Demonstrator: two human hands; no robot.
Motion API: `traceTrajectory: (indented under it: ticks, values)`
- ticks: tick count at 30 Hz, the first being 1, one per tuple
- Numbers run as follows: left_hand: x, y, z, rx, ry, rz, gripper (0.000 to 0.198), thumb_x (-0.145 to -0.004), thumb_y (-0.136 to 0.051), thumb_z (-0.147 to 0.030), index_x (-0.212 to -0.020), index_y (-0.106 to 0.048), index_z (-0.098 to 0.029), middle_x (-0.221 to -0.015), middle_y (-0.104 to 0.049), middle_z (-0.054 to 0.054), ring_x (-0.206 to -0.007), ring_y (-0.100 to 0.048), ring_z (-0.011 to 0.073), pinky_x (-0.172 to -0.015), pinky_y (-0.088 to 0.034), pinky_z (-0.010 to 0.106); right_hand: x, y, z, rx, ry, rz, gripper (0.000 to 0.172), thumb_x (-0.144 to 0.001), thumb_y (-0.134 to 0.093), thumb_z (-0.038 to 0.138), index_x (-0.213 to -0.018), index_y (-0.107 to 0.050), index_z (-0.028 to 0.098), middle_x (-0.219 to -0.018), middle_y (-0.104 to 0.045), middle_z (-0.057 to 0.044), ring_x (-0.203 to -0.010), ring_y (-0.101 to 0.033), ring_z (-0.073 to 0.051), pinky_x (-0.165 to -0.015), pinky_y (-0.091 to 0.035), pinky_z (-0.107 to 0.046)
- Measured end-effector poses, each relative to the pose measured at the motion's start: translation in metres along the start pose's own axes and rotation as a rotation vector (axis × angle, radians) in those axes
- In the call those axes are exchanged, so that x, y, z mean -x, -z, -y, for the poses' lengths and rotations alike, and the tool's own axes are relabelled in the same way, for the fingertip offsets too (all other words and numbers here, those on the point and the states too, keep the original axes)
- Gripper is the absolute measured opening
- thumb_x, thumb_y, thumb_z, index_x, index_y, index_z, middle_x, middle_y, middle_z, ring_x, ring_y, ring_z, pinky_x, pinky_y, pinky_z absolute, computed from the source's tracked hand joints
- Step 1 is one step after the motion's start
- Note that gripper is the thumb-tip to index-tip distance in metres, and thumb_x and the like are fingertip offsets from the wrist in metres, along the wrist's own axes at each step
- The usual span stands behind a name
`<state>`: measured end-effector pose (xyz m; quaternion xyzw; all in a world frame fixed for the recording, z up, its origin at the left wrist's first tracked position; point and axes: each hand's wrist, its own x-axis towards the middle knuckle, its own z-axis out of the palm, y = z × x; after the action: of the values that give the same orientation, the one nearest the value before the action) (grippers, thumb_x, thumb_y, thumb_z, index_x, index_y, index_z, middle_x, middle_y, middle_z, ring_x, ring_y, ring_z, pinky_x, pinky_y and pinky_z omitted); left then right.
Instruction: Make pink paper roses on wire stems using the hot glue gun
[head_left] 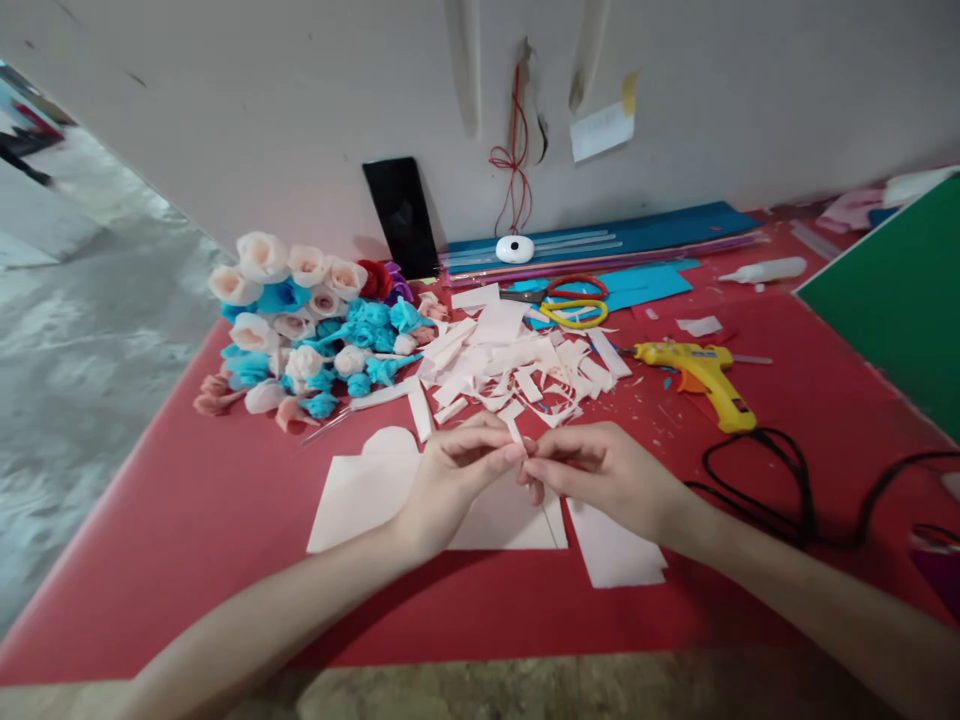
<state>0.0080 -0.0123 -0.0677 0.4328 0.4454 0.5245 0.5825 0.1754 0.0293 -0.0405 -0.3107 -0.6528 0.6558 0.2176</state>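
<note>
Both hands meet just below the middle of the frame over a small pale paper strip (pixel 517 432): the left hand (pixel 454 480) is nearly closed, pinching it between thumb and fingers, and the right hand (pixel 611 470) brings thumb and fingertips together at the strip's lower end, though that contact is partly hidden. Beneath them, a cream card (pixel 367 500) with a rounded tab on its upper edge lies on the red tabletop (pixel 225 600), partly covered by the left hand. A pale pink paper sheet (pixel 622 550) lies just right of the card, below the right wrist. Above the hands, at centre, spreads a loose heap of paper scraps (pixel 502 350), with red-and-yellow-handled scissors (pixel 574 312) at its top edge near blue paper (pixel 649 287). A cluster of paper flowers (pixel 300 330), mostly white, pink and blue, fills the left of the tabletop. Right of the heap lies a yellow glue gun (pixel 694 365) with its nozzle toward the scraps, and a black cord (pixel 806 500) loops below it. A white bottle (pixel 769 270) lies at upper right, near a green board (pixel 900 290) at the frame's right edge. At upper centre, a black phone (pixel 401 215) leans against the wall (pixel 300 110).
</note>
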Motion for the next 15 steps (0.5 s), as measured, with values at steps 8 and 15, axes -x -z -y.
traceTrajectory:
  ticks: [8,15]
  values:
    - [-0.005,0.007,-0.005,-0.623,-0.262,0.041,0.030,-0.091,-0.041,-0.028,-0.088,-0.070,-0.017,-0.075,-0.065,0.004,-0.065,-0.055,0.0124,-0.064,-0.046,0.026,-0.001,0.011,0.005,0.077,-0.022,-0.057,0.019,-0.081,-0.054,0.026,-0.070,-0.061,0.012,-0.065,-0.060,-0.001,-0.057,-0.052,-0.007,-0.052,-0.039,-0.018]
    - [-0.018,0.023,0.015,-1.037,-0.409,0.240,0.024,-0.086,-0.048,-0.017,-0.101,-0.067,-0.019,-0.092,-0.066,0.008,-0.085,-0.055,0.0205,-0.081,-0.040,0.038,-0.001,0.039,0.007,0.351,-0.245,0.068,0.021,-0.080,-0.052,0.031,-0.071,-0.060,0.014,-0.063,-0.058,-0.001,-0.055,-0.051,-0.008,-0.050,-0.036,-0.019]
